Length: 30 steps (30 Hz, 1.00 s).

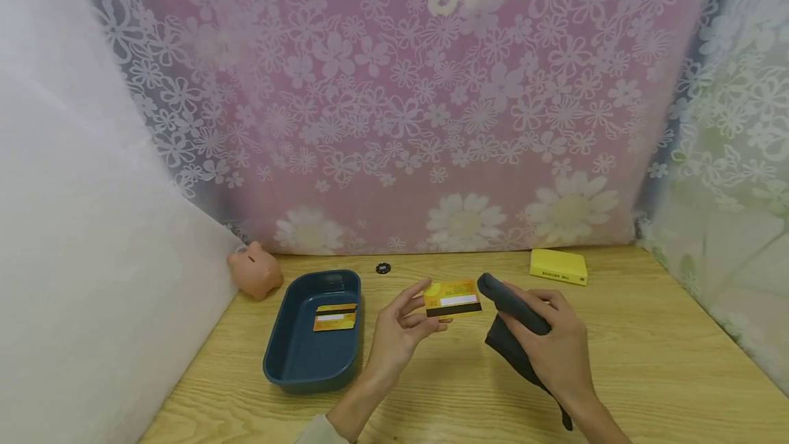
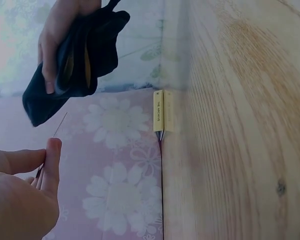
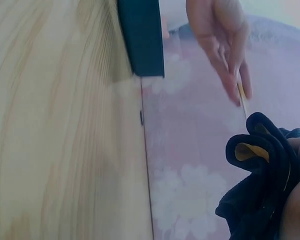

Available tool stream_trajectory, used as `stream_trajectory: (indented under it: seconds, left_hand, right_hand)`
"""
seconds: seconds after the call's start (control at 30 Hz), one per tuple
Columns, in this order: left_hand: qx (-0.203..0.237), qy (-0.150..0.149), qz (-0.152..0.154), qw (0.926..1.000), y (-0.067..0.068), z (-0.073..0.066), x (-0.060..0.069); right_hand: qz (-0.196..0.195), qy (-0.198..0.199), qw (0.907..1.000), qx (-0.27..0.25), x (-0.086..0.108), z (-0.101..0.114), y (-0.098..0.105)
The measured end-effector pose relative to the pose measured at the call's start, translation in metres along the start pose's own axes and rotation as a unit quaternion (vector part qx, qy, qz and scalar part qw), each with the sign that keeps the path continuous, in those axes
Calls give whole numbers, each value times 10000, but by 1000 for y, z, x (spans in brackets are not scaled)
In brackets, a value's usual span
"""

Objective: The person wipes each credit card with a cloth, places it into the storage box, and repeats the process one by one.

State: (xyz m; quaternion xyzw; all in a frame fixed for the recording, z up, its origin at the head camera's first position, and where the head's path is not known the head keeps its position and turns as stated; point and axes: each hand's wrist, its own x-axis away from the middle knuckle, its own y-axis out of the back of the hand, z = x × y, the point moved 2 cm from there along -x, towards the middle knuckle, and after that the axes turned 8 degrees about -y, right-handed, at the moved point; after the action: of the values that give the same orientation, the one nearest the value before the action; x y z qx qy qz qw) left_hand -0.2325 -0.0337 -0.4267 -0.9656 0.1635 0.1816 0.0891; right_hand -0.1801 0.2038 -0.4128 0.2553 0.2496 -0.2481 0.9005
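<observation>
My left hand (image 1: 394, 334) pinches a yellow-orange bank card (image 1: 451, 291) by its left end, its black stripe and white strip facing me. In the left wrist view the card is edge-on and looks like a thin line. My right hand (image 1: 562, 344) grips a dark soft cloth pouch (image 1: 516, 307), held up off the table just right of the card. Folds of the pouch gape in the right wrist view, with yellow (image 3: 250, 151) showing inside one. Whether the card's right end touches the pouch, I cannot tell. The palm side of my right hand is hidden.
Left of my hands stands a dark blue tray (image 1: 308, 358) with another yellow card (image 1: 335, 321) lying in it. A pink piggy bank (image 1: 254, 273) sits behind it by the white side wall. Farther back are a black poker chip (image 1: 383, 268) and a yellow book (image 1: 558, 266).
</observation>
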Motion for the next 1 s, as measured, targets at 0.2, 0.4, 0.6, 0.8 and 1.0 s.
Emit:
stream_trajectory:
  seconds: [0.2,0.4,0.6,0.8,1.0]
  left_hand:
    - [40,40,60,10000,-2,0,-2]
    - [-88,4,179,9998,-3,0,-3]
    - [-89,-27,186,9998,-3,1,-2]
    - [19,20,95,10000,-2,2,-1]
    - [474,76,-46,9988,-2,1,-1]
  right_hand:
    - [443,245,9986,-142,9,21,-22]
    - [761,535,9955,-155,22,41,-45]
    - [496,652,9963,271,26,48,-49]
    - [229,637,9966,462,22,37,-42]
    - [-85,502,9969,602,13,20,-28]
